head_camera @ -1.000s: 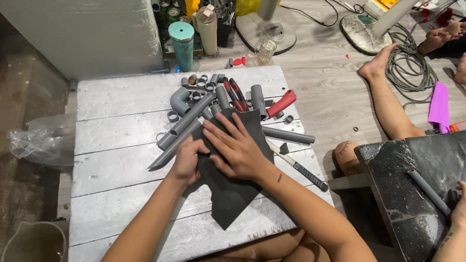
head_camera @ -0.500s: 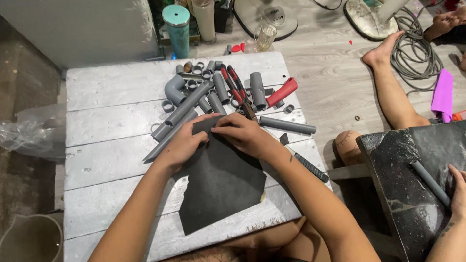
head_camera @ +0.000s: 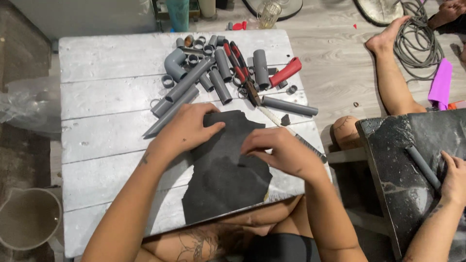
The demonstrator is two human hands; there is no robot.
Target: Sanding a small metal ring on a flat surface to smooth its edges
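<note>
A dark grey sheet of abrasive paper (head_camera: pixel 221 179) lies flat on the white wooden table (head_camera: pixel 107 116), its near edge hanging over the table's front. My left hand (head_camera: pixel 187 128) presses flat on the sheet's upper left part. My right hand (head_camera: pixel 276 150) rests on its right side, fingers curled and pinching at the paper. Just beyond the sheet lie several grey plastic pipe pieces (head_camera: pixel 221 73) and fittings, a long grey pipe (head_camera: pixel 182 85), a pipe cutter with red handles (head_camera: pixel 242 68) and a thin file (head_camera: pixel 296 138).
Another person sits on the floor at right, a leg (head_camera: pixel 393 82) stretched out, a hand (head_camera: pixel 454 177) holding a grey pipe (head_camera: pixel 422 167) on a black sheet (head_camera: pixel 412 145). A coiled cable (head_camera: pixel 417 34), a purple sheet (head_camera: pixel 441 85), a glass (head_camera: pixel 267 14) and a bucket (head_camera: pixel 24 218) surround the table.
The view has closed in on the table. My right hand moved from the sheet's upper middle down to its right side, and the sheet lies further toward the front edge.
</note>
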